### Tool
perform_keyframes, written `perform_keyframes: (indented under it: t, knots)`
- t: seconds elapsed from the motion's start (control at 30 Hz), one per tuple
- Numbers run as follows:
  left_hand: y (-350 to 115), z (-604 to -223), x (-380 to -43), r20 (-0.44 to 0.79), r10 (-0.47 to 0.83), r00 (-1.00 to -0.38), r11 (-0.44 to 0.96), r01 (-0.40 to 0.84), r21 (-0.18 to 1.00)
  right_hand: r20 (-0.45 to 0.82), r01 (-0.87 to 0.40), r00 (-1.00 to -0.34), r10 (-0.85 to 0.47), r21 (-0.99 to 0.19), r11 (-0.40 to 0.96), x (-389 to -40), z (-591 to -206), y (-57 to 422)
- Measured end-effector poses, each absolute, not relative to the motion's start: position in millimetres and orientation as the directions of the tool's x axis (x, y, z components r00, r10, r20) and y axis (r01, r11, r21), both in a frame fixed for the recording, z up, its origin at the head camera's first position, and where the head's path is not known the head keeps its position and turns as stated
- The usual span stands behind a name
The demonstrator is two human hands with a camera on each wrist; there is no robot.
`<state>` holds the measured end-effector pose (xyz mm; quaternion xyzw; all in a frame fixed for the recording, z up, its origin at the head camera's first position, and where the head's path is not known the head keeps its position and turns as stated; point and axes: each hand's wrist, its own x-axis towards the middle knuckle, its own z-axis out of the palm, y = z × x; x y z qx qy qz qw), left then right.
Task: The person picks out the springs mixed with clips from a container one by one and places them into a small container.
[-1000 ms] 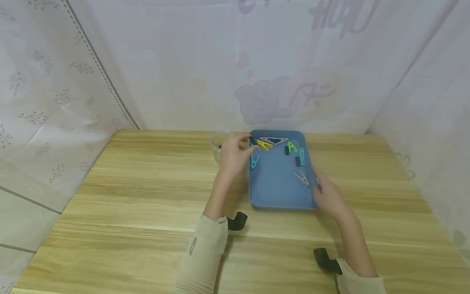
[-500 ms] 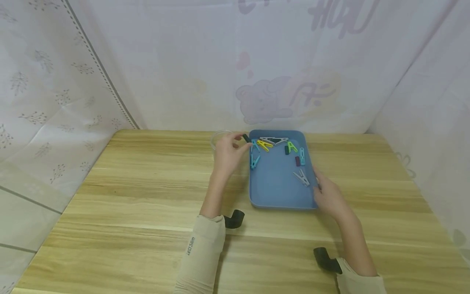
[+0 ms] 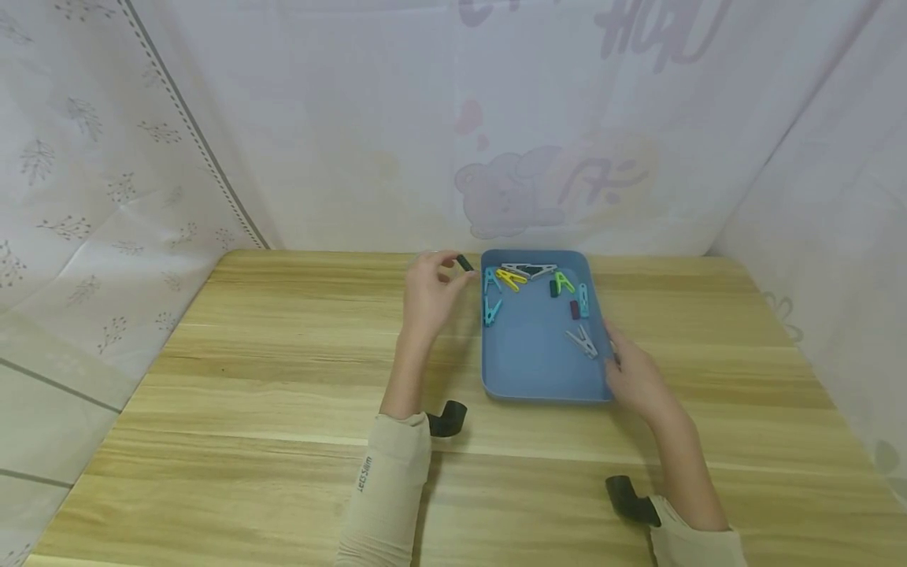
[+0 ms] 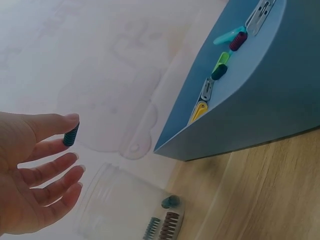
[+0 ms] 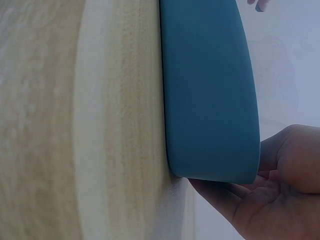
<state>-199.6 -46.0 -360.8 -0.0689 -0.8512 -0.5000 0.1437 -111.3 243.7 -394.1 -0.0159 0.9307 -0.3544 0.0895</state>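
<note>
My left hand (image 3: 428, 295) pinches a small dark green ribbed hair claw clip (image 4: 71, 136) between thumb and forefinger, just left of the blue tray (image 3: 538, 358). In the left wrist view, the other fingers are loosely spread above a clear plastic jar (image 4: 125, 197). Inside the jar lie a brown toothed clip (image 4: 169, 226) and dark green ones (image 4: 151, 228). My right hand (image 3: 634, 378) grips the tray's right wall near the front corner, thumb over the rim. From the head, the jar is almost wholly hidden behind the left hand.
Clothespins lie in the tray: turquoise (image 3: 492, 311), yellow (image 3: 512, 279), lime green (image 3: 563, 283) and grey (image 3: 583, 342). A dark green clip (image 3: 553, 289) and a maroon one (image 3: 575, 309) sit among them. A patterned curtain (image 3: 354, 142) rises behind the wooden table (image 3: 234, 409).
My left hand has drawn left, from over the tray's far left corner to beside it, carrying the dark green clip. The right hand and tray have stayed in place.
</note>
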Motion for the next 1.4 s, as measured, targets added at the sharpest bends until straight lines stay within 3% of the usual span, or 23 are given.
perform_keyframes:
  t: [1.4]
  knots:
    - [-76,-364,-203,0.263,-0.130,-0.956,0.502,0.165,0.849,-0.154,0.030,-0.983,-0.096,-0.663,0.748,-113,-395,244]
